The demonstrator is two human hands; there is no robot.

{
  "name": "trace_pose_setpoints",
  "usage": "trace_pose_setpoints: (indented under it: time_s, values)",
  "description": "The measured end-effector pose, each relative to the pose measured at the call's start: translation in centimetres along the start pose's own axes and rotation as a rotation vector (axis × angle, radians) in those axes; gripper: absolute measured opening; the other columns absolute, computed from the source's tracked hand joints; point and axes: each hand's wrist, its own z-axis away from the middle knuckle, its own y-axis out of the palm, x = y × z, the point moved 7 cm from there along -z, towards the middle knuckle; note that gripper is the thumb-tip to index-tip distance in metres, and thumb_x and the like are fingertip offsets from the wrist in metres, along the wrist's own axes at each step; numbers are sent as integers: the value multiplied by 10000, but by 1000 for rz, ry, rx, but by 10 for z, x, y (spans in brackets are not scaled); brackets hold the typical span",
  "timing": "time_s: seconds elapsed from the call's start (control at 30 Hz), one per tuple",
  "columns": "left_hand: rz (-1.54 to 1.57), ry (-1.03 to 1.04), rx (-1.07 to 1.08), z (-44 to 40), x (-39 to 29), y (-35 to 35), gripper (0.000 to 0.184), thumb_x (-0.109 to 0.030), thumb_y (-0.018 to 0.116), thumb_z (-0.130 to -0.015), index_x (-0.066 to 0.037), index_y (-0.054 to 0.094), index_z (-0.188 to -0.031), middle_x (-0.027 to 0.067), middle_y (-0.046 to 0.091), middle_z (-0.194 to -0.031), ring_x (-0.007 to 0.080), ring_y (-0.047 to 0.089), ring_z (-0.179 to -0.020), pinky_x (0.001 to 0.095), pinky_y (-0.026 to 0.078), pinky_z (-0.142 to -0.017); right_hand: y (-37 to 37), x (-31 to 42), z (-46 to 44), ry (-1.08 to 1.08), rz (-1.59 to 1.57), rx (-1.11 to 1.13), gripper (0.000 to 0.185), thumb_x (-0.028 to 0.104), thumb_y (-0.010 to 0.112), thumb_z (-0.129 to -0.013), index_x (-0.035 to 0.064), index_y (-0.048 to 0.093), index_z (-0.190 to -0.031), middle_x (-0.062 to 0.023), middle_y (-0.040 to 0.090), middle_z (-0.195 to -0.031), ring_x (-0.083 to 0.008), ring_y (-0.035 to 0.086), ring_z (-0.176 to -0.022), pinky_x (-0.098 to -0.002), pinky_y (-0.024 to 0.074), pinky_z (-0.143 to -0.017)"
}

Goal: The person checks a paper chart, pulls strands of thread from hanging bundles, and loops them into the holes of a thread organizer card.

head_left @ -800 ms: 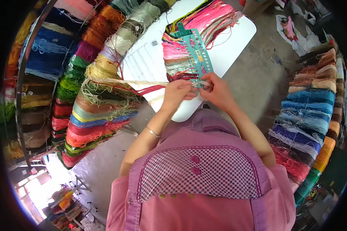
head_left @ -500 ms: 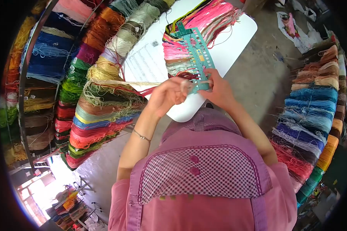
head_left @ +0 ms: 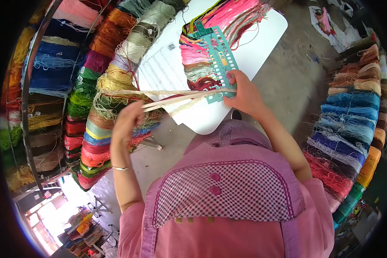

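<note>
A teal card with holes [head_left: 222, 58] lies on the white board [head_left: 262, 41], colored threads running off its left edge. My right hand [head_left: 245, 92] is closed at the card's lower right edge, gripping the card and the end of a cream strand. That cream thread [head_left: 189, 95] stretches left across the card to my left hand [head_left: 131, 120], which is closed on it, slightly blurred, beside the hanging skeins. A second cream strand runs from the yellow skein [head_left: 116, 79] toward the card. Under the threads lies a printed sheet [head_left: 159, 71].
Racks of colored skeins hang at the left [head_left: 51, 64] and at the right [head_left: 348, 116]. Pink and grey threads [head_left: 236, 17] trail over the board's top. A plastic bag [head_left: 337, 36] lies on the floor at upper right.
My left hand has moved away from the card to the left, drawing the cream thread out. My right hand stays at the card's lower edge.
</note>
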Motion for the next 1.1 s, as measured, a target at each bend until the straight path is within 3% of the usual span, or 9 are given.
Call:
trace_pose_setpoints:
  time_s: [0.17, 0.3, 0.33, 0.4, 0.47, 0.5, 0.6, 0.9, 1.1]
  values:
    - [501, 148, -175, -8, -9, -120, 158, -248, 544, -975, -99, 566, -927, -3, 551, -748, 67, 452, -556, 198, 277, -448, 3, 2, -1, -55, 83, -29, 715, 189, 781, -634, 58, 470, -1265, -93, 570, -1025, -229, 582, -775, -345, 489, -696]
    - [-254, 352, -647, -9, -52, -107, 453, -254, 576, -965, -49, 499, -1361, 87, 620, -1197, 109, 598, -967, 224, 453, -724, -4, 6, 0, 57, -104, 63, 713, 141, 804, -657, 63, 474, -1284, -61, 542, -963, -158, 532, -704, -292, 468, -652]
    - [-441, 658, -634, -30, -28, -113, 457, -194, 630, -925, -80, 519, -1353, 85, 609, -1216, 133, 578, -1029, 281, 463, -859, -8, 9, 5, 65, -159, 76, 702, 126, 799, -674, 64, 469, -1291, -57, 539, -954, -149, 534, -696, -292, 468, -639]
    - [-600, 758, -527, 3, -55, -19, 329, -160, 670, -878, -69, 634, -1192, 104, 624, -1150, 182, 600, -881, 304, 494, -778, -12, 5, 20, 100, -241, 37, 642, 86, 780, -714, 60, 480, -1281, -33, 523, -917, -116, 500, -661, -266, 447, -604]
    - [-521, 683, -430, -3, -22, 34, 218, -160, 663, -889, -61, 690, -1081, 57, 676, -914, 140, 619, -721, 283, 494, -649, -12, -10, 37, 149, -292, -76, 546, 35, 753, -758, 51, 510, -1247, 5, 497, -857, -66, 428, -604, -217, 405, -561]
    - [-262, 303, -217, -8, -6, 67, 189, -190, 638, -919, -48, 707, -1023, 34, 678, -790, 119, 615, -627, 257, 484, -561, -9, -14, 45, 158, -343, -65, 498, 38, 737, -785, 47, 521, -1234, 9, 510, -857, -58, 435, -606, -210, 399, -558]
    - [148, -76, 212, -19, 36, 147, 297, -339, 643, -926, -55, 682, -1004, 37, 689, -782, 62, 578, -543, 175, 349, -420, 4, -21, 62, 268, -510, 17, 366, 63, 685, -862, 34, 546, -1200, 9, 558, -891, -42, 471, -624, -195, 396, -563]
    - [640, -70, 213, -29, 29, 185, 133, -160, 638, -878, -81, 600, -778, 3, 588, -697, 69, 521, -508, 178, 266, -391, 48, 14, 55, 681, -1369, 239, 395, 222, 537, -992, 15, 452, -1318, -140, 600, -1235, -201, 649, -990, -314, 547, -871]
    - [-345, 607, -86, 0, 11, 156, 283, -156, 642, -870, -27, 618, -1122, 68, 617, -1081, 229, 575, -981, 318, 469, -808, 52, 20, 14, 682, -1553, 36, 393, 175, 535, -989, 36, 442, -1344, -124, 594, -1260, -262, 618, -1112, -374, 556, -912]
